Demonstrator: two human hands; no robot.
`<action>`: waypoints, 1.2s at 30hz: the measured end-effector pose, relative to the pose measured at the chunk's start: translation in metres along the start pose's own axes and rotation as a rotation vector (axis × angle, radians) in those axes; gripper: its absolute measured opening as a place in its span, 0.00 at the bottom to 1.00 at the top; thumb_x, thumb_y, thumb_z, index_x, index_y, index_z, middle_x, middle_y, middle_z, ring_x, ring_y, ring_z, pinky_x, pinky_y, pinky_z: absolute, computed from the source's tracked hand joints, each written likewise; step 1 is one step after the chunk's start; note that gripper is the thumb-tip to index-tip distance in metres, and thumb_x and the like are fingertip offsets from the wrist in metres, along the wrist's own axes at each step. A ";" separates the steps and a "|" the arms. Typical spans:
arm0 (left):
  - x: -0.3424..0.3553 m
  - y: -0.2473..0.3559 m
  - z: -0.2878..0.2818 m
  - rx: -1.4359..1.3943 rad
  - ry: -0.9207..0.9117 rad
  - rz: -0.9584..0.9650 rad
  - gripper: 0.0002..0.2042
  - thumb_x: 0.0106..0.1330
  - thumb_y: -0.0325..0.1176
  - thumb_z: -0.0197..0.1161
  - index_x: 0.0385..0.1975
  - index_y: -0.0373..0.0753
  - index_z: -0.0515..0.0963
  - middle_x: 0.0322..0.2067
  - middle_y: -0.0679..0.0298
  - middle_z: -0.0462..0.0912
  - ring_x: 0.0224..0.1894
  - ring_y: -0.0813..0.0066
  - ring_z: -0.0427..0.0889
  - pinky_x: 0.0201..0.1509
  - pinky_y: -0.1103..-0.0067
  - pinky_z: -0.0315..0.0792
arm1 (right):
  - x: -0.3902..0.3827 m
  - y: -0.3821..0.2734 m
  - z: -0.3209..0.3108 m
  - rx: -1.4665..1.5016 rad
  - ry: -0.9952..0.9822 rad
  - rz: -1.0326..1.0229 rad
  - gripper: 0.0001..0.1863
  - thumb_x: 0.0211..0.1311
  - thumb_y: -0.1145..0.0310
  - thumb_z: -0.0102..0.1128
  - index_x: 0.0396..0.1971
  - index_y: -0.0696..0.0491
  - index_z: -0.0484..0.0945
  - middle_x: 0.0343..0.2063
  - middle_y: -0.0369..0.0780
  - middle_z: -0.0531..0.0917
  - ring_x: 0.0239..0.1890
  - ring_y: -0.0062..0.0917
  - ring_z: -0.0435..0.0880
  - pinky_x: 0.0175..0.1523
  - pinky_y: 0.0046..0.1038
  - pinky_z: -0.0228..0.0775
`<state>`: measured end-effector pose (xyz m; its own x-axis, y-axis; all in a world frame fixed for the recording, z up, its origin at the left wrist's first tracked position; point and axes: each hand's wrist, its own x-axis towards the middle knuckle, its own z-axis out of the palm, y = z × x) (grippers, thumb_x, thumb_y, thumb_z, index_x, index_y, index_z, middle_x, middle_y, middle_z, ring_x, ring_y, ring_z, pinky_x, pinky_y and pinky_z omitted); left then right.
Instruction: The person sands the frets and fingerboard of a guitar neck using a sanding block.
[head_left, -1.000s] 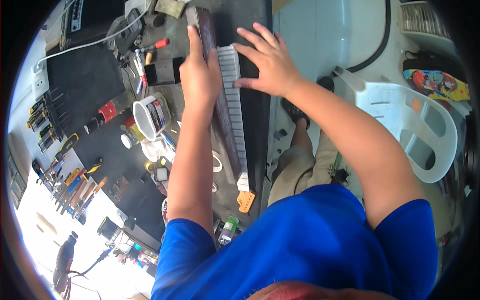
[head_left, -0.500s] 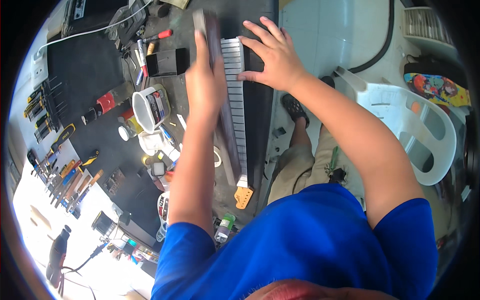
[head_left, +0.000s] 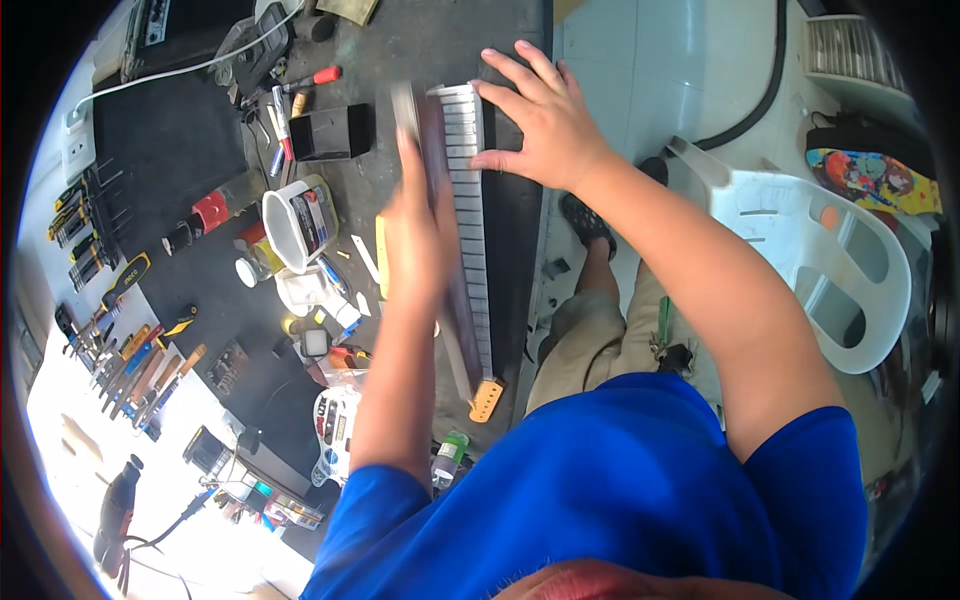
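Head view: right hand [head_left: 553, 141] splayed

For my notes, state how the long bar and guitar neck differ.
The bar is dark brown; the guitar neck is silvery with crosswise lines. The bar is in the left grip; the neck has the right grip at its edge. The bar looks blurred, the neck sharper. Both are long and narrow.

Long dark bar [head_left: 455, 300], blurred, alongside silvery cross-lined guitar neck [head_left: 473, 230]
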<state>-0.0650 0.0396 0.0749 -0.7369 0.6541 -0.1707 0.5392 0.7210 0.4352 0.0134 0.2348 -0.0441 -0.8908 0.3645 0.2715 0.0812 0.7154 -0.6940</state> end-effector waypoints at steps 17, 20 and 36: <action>-0.053 -0.009 -0.001 0.104 0.067 0.223 0.41 0.73 0.19 0.63 0.85 0.33 0.52 0.51 0.31 0.86 0.46 0.33 0.91 0.50 0.56 0.83 | 0.000 0.002 0.000 0.011 0.021 -0.008 0.48 0.53 0.27 0.76 0.68 0.44 0.81 0.81 0.37 0.68 0.84 0.47 0.57 0.78 0.65 0.56; 0.032 -0.002 -0.005 0.054 0.049 0.075 0.39 0.75 0.24 0.64 0.84 0.34 0.55 0.40 0.35 0.87 0.39 0.34 0.90 0.41 0.55 0.81 | 0.008 -0.004 0.005 0.013 0.026 -0.029 0.48 0.54 0.27 0.75 0.68 0.44 0.81 0.81 0.37 0.68 0.84 0.46 0.56 0.79 0.65 0.55; 0.068 0.009 -0.013 0.051 0.056 0.009 0.37 0.74 0.26 0.65 0.83 0.35 0.59 0.30 0.39 0.88 0.32 0.39 0.90 0.36 0.56 0.81 | 0.000 -0.009 0.015 -0.015 0.034 -0.023 0.48 0.54 0.27 0.75 0.69 0.43 0.81 0.81 0.36 0.68 0.86 0.43 0.55 0.81 0.63 0.55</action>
<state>-0.1158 0.0876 0.0784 -0.7527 0.6480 -0.1161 0.5652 0.7265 0.3909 0.0056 0.2193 -0.0478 -0.8765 0.3683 0.3099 0.0683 0.7325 -0.6774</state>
